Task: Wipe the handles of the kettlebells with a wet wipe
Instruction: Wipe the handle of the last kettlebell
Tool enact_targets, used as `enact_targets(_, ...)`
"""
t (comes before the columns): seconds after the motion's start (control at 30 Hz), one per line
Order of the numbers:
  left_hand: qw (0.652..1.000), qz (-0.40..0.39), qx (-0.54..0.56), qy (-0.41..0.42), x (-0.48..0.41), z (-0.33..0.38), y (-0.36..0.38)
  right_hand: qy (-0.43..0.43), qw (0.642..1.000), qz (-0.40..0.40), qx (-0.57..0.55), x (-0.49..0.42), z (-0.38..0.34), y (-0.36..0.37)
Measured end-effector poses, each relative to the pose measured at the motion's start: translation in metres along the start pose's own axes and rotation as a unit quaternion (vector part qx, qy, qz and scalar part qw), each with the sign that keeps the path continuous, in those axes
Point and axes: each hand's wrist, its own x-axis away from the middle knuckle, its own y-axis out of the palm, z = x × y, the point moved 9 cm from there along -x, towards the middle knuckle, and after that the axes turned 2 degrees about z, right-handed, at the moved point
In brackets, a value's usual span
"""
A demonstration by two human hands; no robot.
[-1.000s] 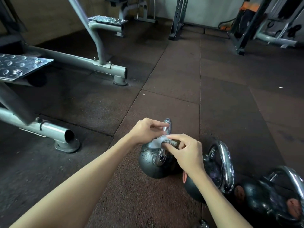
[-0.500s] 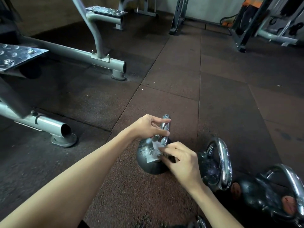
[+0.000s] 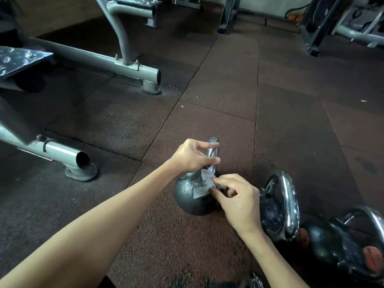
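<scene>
A dark kettlebell (image 3: 188, 196) with a chrome handle (image 3: 213, 151) stands on the rubber floor in front of me. My left hand (image 3: 192, 157) grips the upper part of that handle. My right hand (image 3: 239, 199) pinches a white wet wipe (image 3: 203, 183) against the lower leg of the handle, where it joins the ball. To the right stand a second kettlebell (image 3: 278, 206) and a third kettlebell (image 3: 349, 244), both with chrome handles and untouched.
Grey steel legs of a gym machine (image 3: 68, 154) lie at the left, with another frame tube (image 3: 133, 67) farther back. A checker-plate footrest (image 3: 18, 59) is at far left. More racks (image 3: 318, 23) stand at the back right. Dark rubber floor tiles (image 3: 291, 125) stretch ahead.
My right hand has slid the wipe down from the top of the handle to its lower leg. My left hand has shifted up along the handle.
</scene>
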Motion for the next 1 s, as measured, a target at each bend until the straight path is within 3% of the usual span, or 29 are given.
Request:
enact_targets(0.17, 0.998, 0.021, 0.037, -0.035, -0.017, -0.001, 0.0, -0.009, 1.0, 0.016, 0.015, -0.012, 0.001, 0.0)
enact_targets(0.3, 0.998, 0.032, 0.04, -0.04, -0.026, 0.007, 0.001, -0.063, 0.997, -0.027, 0.041, 0.002, -0.005, 0.014)
enact_targets(0.53, 0.996, 0.051, 0.023, -0.063, -0.045, 0.017, -0.009, -0.026, 0.996, 0.082, 0.027, -0.024, 0.008, 0.003)
enact_targets(0.6, 0.996, 0.054, 0.013, -0.065, -0.05, 0.015, -0.012, -0.021, 0.996, 0.081, 0.017, -0.022, 0.01, 0.007)
enact_targets(0.8, 0.995, 0.061, 0.0, -0.073, -0.048, 0.017, -0.012, -0.125, 0.982, 0.036, 0.139, 0.0, 0.001, 0.037)
enact_targets(0.87, 0.995, 0.064, -0.007, -0.072, -0.046, 0.019, -0.011, -0.109, 0.984, 0.058, 0.129, 0.002, 0.003, 0.035)
enact_targets(1.0, 0.996, 0.063, -0.017, -0.069, -0.044, 0.02, -0.013, 0.017, 0.993, 0.107, 0.039, 0.001, 0.012, 0.025)
